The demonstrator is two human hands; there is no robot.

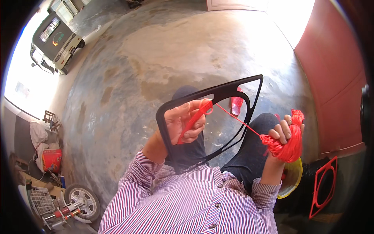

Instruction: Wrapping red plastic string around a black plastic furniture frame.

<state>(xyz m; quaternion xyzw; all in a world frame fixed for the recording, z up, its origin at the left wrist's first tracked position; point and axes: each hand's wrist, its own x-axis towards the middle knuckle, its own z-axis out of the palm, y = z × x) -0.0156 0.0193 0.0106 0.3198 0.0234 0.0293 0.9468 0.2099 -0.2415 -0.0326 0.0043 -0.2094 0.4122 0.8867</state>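
A black flat frame (226, 89) with a pointed far corner and a large rounded opening stands tilted above my lap. My left hand (182, 117) reaches through it, fingers closed around an inner bar covered in tightly wound red cord (191, 128). At the top of the winding, loose loops of cord circle my left fingertips. From there a single taut strand (238, 120) crosses the frame's opening to my right hand (281, 132). That hand is raised beside my right knee, its fingers wrapped around a thick bundle of red cord (290, 148).
At my right, a similar frame wound in red (314, 208) leans near a yellow container (298, 175). A red metal door (335, 78) stands beyond. On the left lie a spoked wheel (94, 202) and a red bag (52, 160); a small three-wheeled vehicle (54, 41) is parked farther off.
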